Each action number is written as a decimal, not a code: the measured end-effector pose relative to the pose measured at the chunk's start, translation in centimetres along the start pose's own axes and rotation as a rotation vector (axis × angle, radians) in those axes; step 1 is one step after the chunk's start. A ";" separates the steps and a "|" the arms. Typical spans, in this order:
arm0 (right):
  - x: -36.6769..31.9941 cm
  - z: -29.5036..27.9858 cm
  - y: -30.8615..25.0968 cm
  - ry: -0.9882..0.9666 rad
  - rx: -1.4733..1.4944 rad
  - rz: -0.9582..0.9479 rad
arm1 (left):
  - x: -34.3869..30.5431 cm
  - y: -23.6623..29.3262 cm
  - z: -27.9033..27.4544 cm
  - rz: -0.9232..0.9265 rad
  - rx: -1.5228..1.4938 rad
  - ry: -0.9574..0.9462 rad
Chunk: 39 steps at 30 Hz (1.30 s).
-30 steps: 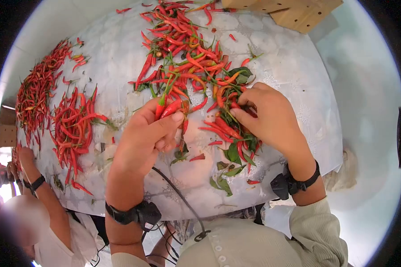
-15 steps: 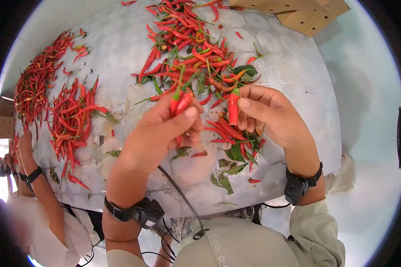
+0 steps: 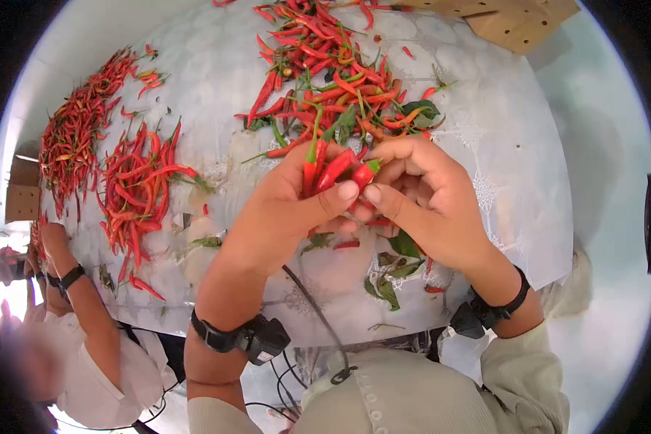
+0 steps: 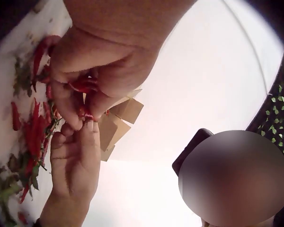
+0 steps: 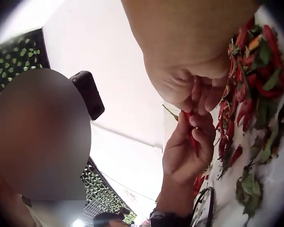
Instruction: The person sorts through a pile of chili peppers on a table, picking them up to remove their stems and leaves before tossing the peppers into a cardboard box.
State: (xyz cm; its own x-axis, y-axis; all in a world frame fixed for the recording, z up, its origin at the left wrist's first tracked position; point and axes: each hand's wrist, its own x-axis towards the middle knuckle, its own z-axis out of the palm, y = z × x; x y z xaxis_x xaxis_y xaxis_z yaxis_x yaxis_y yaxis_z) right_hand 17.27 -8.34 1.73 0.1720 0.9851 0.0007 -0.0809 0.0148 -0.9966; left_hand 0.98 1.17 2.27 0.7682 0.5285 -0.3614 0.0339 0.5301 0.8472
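My left hand (image 3: 278, 213) holds a few red chili peppers (image 3: 334, 172) between thumb and fingers, their green stems pointing up and away. Close against it, my right hand (image 3: 434, 195) pinches another red chili (image 3: 365, 173) with a short green stem. The two thumbs nearly meet in front of the chilies. In the left wrist view, red chili (image 4: 85, 84) shows within the curl of the left hand. Seen from the right wrist, a chili (image 5: 195, 142) lies across the left palm. Beyond both hands spreads a loose pile of red chilies (image 3: 318, 50) with some leaves.
A smaller heap of chilies (image 3: 134, 192) and a larger one (image 3: 79, 137) lie to the left on the pale-covered table (image 3: 210, 94). Green leaves (image 3: 387, 289) lie near the front edge. A cardboard box (image 3: 520, 25) stands at the far right. Another person's arm (image 3: 87, 296) reaches in at left.
My right hand has picked a red chili from the pile and brought it left, against the chilies in my left hand. The hands are now together; the view has shifted slightly.
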 end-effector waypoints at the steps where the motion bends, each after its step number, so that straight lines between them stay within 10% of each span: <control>1: 0.1 -0.1 -0.3 0.016 0.008 -0.011 | 0.0 0.2 0.1 -0.003 -0.002 -0.017; 9: 0.3 -2.8 -1.2 0.168 -0.455 -0.175 | -0.1 -0.1 -0.9 -0.010 -0.050 -0.115; 14: 0.5 -6.0 -1.1 0.202 -0.895 -0.213 | 0.0 1.5 -4.9 0.217 -0.319 0.053; 18: 0.2 -6.0 -1.6 0.050 -0.957 -0.136 | -1.3 3.2 -10.7 0.553 -0.416 0.533; 21: -0.4 -5.5 -1.7 -0.089 -0.979 -0.130 | -2.4 4.1 -15.9 0.775 0.039 0.985; 26: -0.6 -4.6 0.0 -0.083 -1.046 -0.286 | -4.1 5.2 -15.6 0.601 1.177 1.589; 32: 0.2 -5.3 -0.6 0.049 -1.031 -0.100 | -2.7 4.5 -9.3 0.672 1.627 1.402; 35: 0.6 -5.9 -0.1 0.284 -0.929 -0.277 | -1.9 3.2 -8.3 0.390 1.054 0.756; 39: 0.5 -6.2 -1.3 0.202 -1.051 -0.225 | -1.8 1.8 -4.1 0.117 1.295 0.410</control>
State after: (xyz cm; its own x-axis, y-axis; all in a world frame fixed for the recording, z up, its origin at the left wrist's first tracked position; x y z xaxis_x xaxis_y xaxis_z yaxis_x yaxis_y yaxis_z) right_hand 23.52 -8.92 2.47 0.2433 0.9305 0.2737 0.8348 -0.0572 -0.5476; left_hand -3.01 3.91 2.84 0.5724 0.8042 -0.1598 0.7266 -0.4073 0.5533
